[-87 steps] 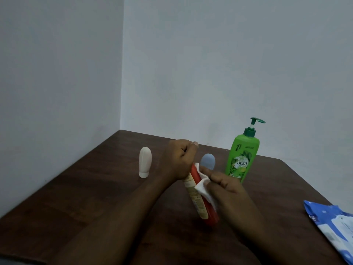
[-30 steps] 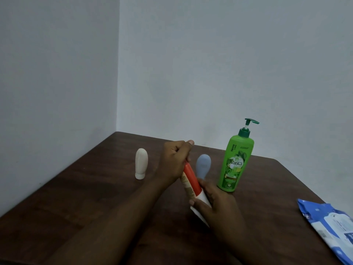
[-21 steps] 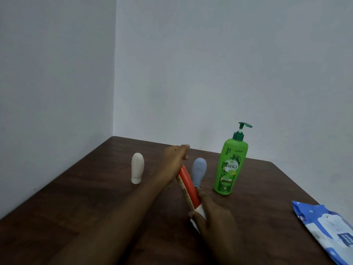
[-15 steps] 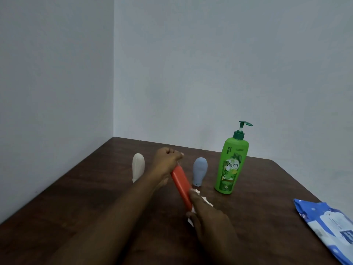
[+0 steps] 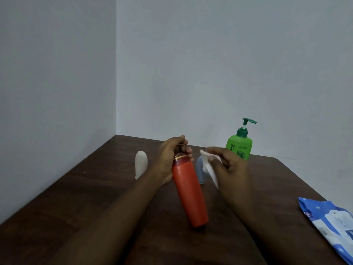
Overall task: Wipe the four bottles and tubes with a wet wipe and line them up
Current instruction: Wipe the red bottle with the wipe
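- Our left hand (image 5: 172,155) held the red bottle (image 5: 189,192) by its cap, tilted; it could slip and fall.
- Our right hand (image 5: 229,167) fingers pinched the wipe (image 5: 209,167), off the bottle.

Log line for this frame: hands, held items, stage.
left hand: holds red bottle by cap, tilted | right hand: holds wet wipe, off bottle | stage: wiping

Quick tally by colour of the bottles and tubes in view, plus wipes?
Red bottle: 1
Green pump bottle: 1
White tube: 1
Grey-blue tube: 1
Wet wipe: 1
Blue wipes pack: 1
Total: 6
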